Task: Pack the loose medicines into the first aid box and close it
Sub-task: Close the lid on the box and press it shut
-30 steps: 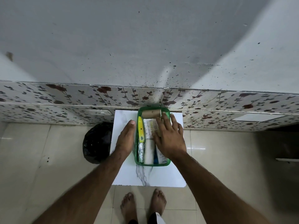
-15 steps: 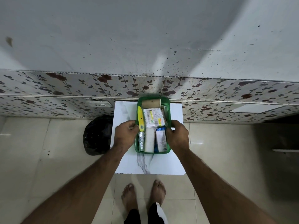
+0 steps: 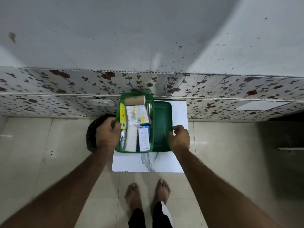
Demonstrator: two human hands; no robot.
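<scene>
The green first aid box [image 3: 148, 98] stands open on the white table [image 3: 148, 163], shifted toward its left edge. Inside lie a brown bandage roll [image 3: 134, 100], a yellow tube [image 3: 122, 116], a white medicine packet [image 3: 135, 115], a white gauze roll [image 3: 131, 139], a foil strip [image 3: 122, 140] and a blue-and-white carton [image 3: 144, 139]. My left hand [image 3: 107, 134] grips the box's left wall. The dark green lid [image 3: 162, 125] lies flat beside the box on the right, partly under it. My right hand [image 3: 179, 139] pinches the lid's right edge.
A black bag [image 3: 92, 134] sits on the floor left of the table, behind my left hand. A flower-patterned wall panel [image 3: 65, 86] runs along the back with a white socket [image 3: 102, 102]. My bare feet [image 3: 148, 193] stand on beige tiles below the table.
The box has slid left with my left hand, uncovering the green lid beneath it. My right hand left the box's right wall and moved right onto the lid's edge.
</scene>
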